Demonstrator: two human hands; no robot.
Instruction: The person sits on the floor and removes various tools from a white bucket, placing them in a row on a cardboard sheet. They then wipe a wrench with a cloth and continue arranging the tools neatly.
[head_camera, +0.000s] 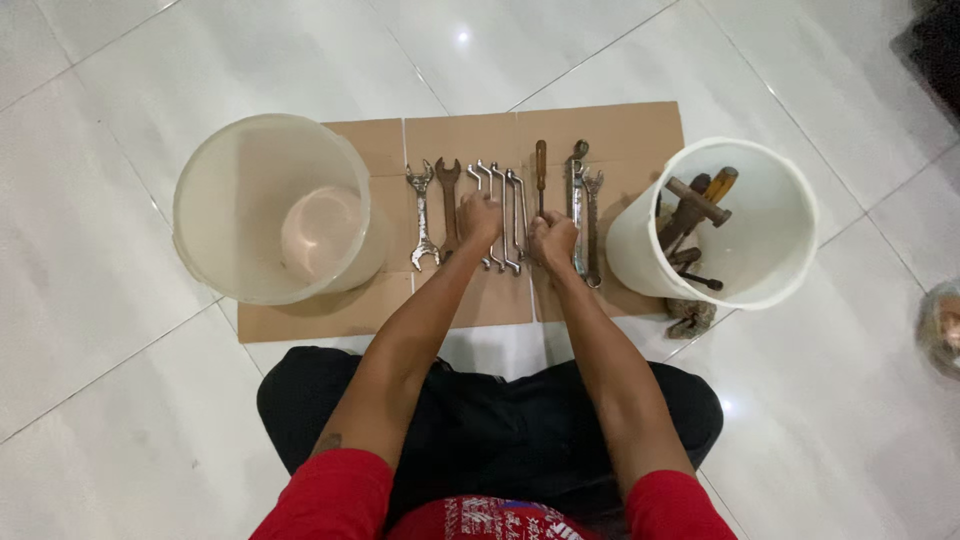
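Observation:
A row of metal wrenches lies on a flat sheet of cardboard (620, 125) on the floor. My left hand (479, 218) rests closed over the middle of the row, on a rusty open-end wrench (447, 185) and beside the silver ring spanners (505, 215). My right hand (552, 240) is closed around the lower end of a wooden-handled tool (541, 165). At the left end lies a silver open-end wrench (422, 215). To the right of my right hand lie two more spanners (585, 215).
An empty translucent white bucket (200, 215) stands at the left end of the cardboard. A second white bucket (790, 215) at the right holds hammers and other handled tools (695, 205). A rusty lump (691, 318) lies by its base. The floor is white tile.

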